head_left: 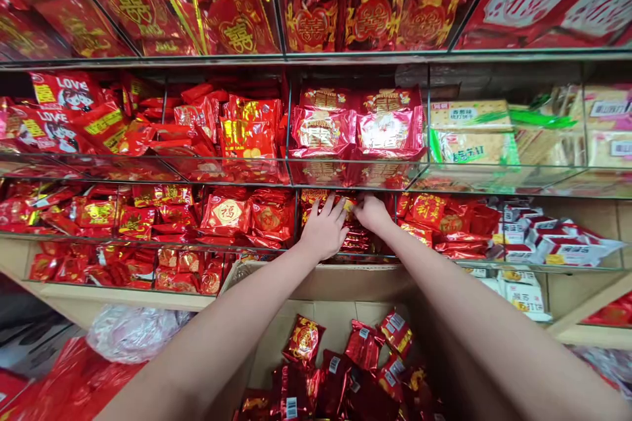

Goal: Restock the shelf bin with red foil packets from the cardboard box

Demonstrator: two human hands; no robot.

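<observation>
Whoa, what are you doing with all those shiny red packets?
A person has both bare hands in the display rack. The left hand is spread over a stack of shiny red packets; the right hand is bent in at the other side, and whether it grips one is hidden. Just below, an open cardboard box has more red foil packets lying loose inside.

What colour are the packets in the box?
The packets are shiny red, some with gold print; clearest in the head view.
</observation>
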